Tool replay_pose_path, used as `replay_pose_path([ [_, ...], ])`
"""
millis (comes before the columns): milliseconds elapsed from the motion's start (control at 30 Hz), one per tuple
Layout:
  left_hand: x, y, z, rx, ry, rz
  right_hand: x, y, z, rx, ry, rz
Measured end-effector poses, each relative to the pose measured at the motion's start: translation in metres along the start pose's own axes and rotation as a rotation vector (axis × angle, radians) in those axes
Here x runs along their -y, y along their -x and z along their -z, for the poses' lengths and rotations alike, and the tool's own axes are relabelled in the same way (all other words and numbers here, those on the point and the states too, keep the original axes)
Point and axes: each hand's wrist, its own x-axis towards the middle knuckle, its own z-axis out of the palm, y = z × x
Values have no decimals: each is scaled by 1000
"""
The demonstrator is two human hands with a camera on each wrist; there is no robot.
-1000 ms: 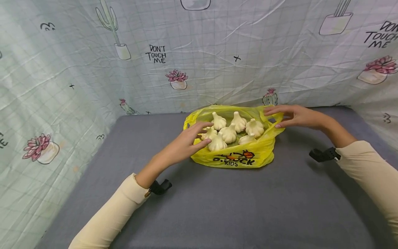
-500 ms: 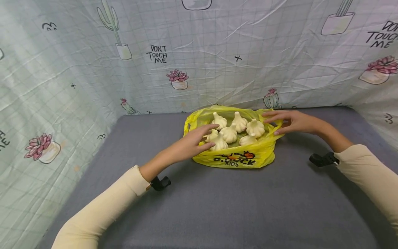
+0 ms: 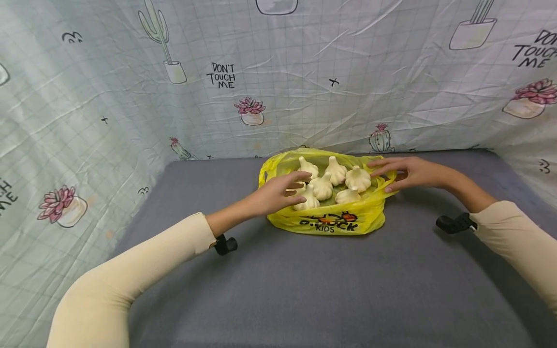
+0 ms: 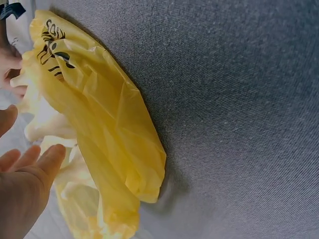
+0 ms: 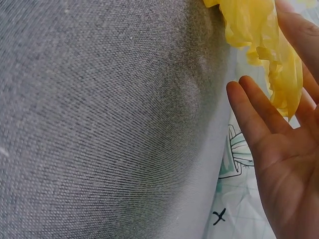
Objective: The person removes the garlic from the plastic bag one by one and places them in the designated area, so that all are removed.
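Left hand (image 3: 275,195), fingers (image 3: 299,177) parted, is over garlic bulbs (image 3: 322,187) inside the yellow bag (image 3: 325,225); right hand (image 3: 417,173) meets its handle (image 5: 286,74), pinch or mere touch unclear — a slack rim (image 3: 300,153) could fold inward, snagging the left fingers.

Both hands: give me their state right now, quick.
Left hand: open, near the garlic, gripping nothing.
Right hand: closed, holding the bag by its edge.

Left grip (image 3: 278,194) loose, elbow (image 3: 97,287) bent
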Motion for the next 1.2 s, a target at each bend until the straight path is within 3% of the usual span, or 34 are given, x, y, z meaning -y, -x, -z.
replay_pose_path([
  [167,-2,-8,-3,12,13,38,0,1,1,4,11,6],
  [433,-3,-14,0,-33,-79,82,5,0,5,24,-11,-10],
  [567,-2,-15,-1,-36,-91,71,5,0,5,24,-18,-15],
  [767,1,-17,-6,-16,-27,48,5,2,4,33,-40,-27],
  [1033,2,-19,-7,17,-24,58,4,5,6,31,-28,-19],
  [1200,4,-18,-5,49,-70,-10,4,5,8,34,-41,-28],
])
